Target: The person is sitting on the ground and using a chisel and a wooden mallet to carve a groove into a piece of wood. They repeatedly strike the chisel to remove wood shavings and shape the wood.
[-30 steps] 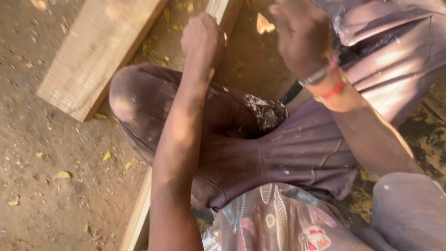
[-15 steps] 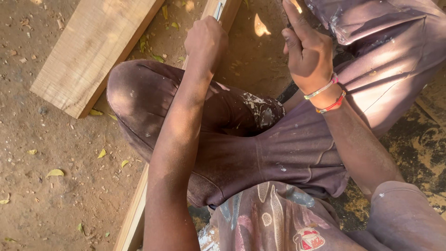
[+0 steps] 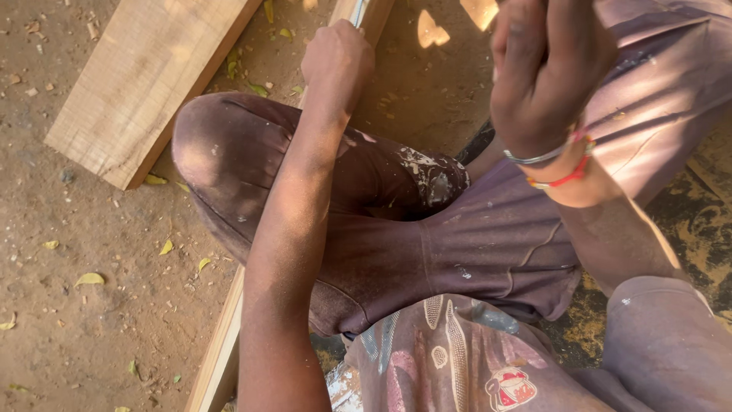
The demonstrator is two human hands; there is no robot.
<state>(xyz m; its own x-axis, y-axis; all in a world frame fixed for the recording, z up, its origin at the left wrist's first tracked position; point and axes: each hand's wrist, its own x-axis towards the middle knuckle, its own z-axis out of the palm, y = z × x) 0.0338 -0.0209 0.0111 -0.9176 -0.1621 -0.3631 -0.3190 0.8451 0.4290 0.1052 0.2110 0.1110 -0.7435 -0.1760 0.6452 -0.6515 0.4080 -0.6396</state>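
Warm daylight falls from above, mostly filtered into soft shade. Bright sun patches [image 3: 431, 30] break through onto the dirt ground [image 3: 91, 305] near the top edge. The plank [image 3: 145, 84] is evenly lit and sharp. The raised right hand [image 3: 545, 72] sits close to the lens, dark and slightly blurred, while the left hand [image 3: 335, 61] is clearer.
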